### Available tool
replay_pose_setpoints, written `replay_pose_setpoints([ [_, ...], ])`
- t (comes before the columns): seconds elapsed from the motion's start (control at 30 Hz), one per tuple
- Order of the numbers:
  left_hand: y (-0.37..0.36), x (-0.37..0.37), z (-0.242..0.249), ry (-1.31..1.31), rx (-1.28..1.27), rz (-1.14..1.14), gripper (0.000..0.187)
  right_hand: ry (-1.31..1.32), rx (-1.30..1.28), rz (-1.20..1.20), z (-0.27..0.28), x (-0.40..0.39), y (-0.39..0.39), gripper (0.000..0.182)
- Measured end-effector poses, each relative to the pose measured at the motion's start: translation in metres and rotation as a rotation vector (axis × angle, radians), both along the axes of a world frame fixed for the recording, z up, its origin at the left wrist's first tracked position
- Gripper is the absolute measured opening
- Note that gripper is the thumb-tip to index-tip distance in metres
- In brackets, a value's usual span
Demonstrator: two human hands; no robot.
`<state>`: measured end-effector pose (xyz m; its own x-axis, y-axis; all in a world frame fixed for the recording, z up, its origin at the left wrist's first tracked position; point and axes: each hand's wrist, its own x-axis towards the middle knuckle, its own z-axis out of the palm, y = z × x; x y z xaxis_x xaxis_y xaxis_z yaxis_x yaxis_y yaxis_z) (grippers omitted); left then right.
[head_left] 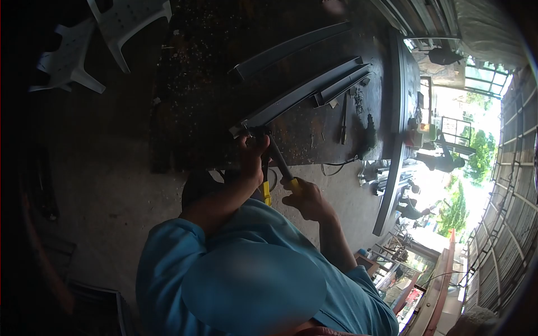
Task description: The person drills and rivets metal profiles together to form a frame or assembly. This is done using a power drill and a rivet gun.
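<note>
Yellow shows at the grip of a long dark-armed tool, where my right hand is wrapped round it. Another yellow-ended handle hangs beside it, and both run up towards the same dark spot at the bench edge. My left hand is closed there, at the near end of a long dark metal channel; its fingers hide what they grip. A shorter channel piece lies alongside the long one. Farther off rests another long dark profile.
The dark workbench is strewn with light chips. A screwdriver-like tool and a dark brush-like clump lie to the right. White plastic chairs stand at upper left. People are in the bright background.
</note>
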<state>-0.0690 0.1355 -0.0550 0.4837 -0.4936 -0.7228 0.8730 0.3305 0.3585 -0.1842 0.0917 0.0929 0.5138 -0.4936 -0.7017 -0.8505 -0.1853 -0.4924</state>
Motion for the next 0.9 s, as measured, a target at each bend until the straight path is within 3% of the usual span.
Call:
replay_pose_setpoints([
  [0.07,-0.004,-0.004,-0.006,-0.012,0.014,0.046,0.086,0.196,0.035,-0.098,0.004,0.013,0.0,0.034],
  [0.17,-0.013,-0.014,-0.039,-0.079,0.07,0.024,0.078,-0.19,0.516,-0.517,-0.1,-0.054,0.02,0.04],
  [0.2,-0.013,-0.014,-0.038,-0.097,0.095,0.025,0.076,-0.336,0.494,-0.427,-0.101,-0.05,0.026,0.048],
  [0.3,-0.01,-0.014,-0.032,-0.172,0.174,-0.029,0.071,-0.278,0.473,-0.465,-0.103,-0.046,0.024,0.043],
  [0.37,-0.006,-0.001,0.003,-0.096,0.027,0.006,0.068,-0.246,0.421,-0.422,-0.107,-0.046,0.02,0.039],
  [0.47,-0.006,-0.004,-0.009,-0.121,-0.027,0.019,0.063,-0.201,0.364,-0.355,-0.112,-0.046,0.015,0.033],
  [0.57,-0.013,-0.016,-0.064,-0.301,0.017,0.013,0.058,-0.176,0.322,-0.336,-0.109,-0.044,0.013,0.03],
  [0.63,-0.01,-0.016,-0.064,-0.357,0.017,0.006,0.053,-0.166,0.294,-0.333,-0.102,-0.036,0.017,0.028],
  [0.7,-0.008,-0.017,-0.057,-0.357,0.0,-0.001,0.048,-0.036,0.104,-0.395,-0.093,-0.025,0.019,0.02],
  [0.73,-0.002,-0.016,-0.043,-0.201,-0.044,-0.018,0.046,-0.037,0.107,-0.405,-0.083,-0.022,0.023,0.02],
  [0.77,0.0,-0.01,-0.032,-0.049,-0.087,-0.024,0.043,-0.075,0.07,-0.459,-0.071,-0.016,0.022,0.02],
  [0.8,0.0,-0.002,-0.026,-0.06,-0.085,-0.014,0.043,-0.117,0.036,-0.503,-0.065,-0.012,0.016,0.019],
  [0.83,0.004,0.002,-0.021,-0.019,-0.086,-0.055,0.039,-0.225,0.024,-0.474,-0.057,-0.019,0.008,0.022],
  [0.9,0.008,0.003,-0.018,0.01,-0.087,-0.119,0.035,-0.543,0.01,-0.636,-0.031,-0.03,0.0,0.025],
])
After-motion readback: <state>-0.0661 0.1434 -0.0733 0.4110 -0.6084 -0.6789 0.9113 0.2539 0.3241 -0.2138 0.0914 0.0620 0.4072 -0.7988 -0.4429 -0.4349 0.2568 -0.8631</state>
